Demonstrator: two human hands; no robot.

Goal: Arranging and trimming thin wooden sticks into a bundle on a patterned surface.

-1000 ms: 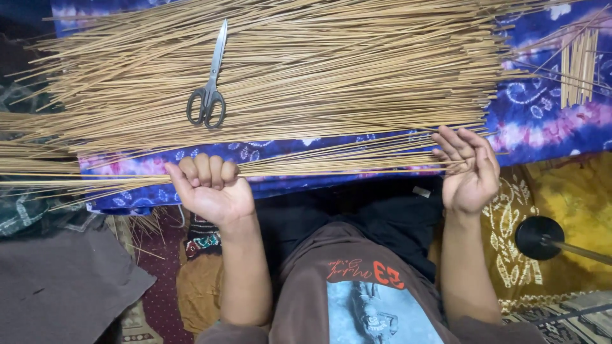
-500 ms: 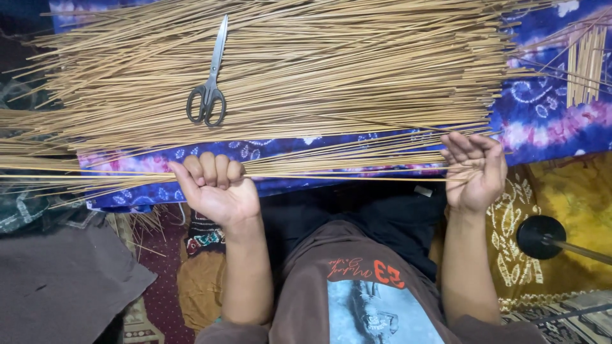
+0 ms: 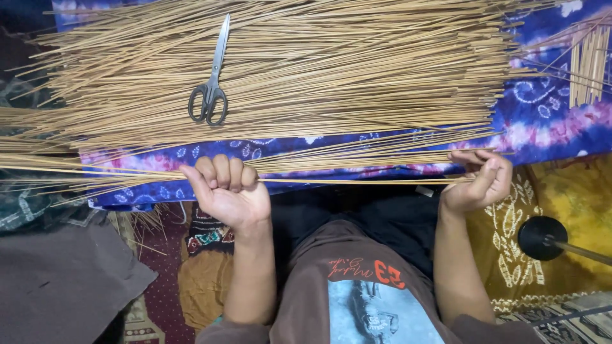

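Note:
A broad pile of long thin bamboo sticks (image 3: 319, 70) lies across a blue and purple patterned cloth (image 3: 548, 108). My left hand (image 3: 226, 194) is closed around a few sticks (image 3: 357, 181) pulled to the pile's near edge, fingers curled over them. My right hand (image 3: 478, 181) holds the right ends of the same sticks, with its fingers bent around the tips. The held sticks run level between both hands, just above my lap. Grey scissors (image 3: 210, 95) with black handles rest on the pile, above my left hand.
A small bundle of shorter sticks (image 3: 586, 64) lies at the top right. A black round stand base (image 3: 542, 237) sits on yellow patterned fabric (image 3: 574, 197) at the right. Grey cloth (image 3: 57, 286) covers the lower left. Loose stick ends (image 3: 38, 165) jut out leftward.
My right hand went from spread open to curled around the stick ends. My left hand shifted slightly right while keeping its grip. The scissors and pile stayed put.

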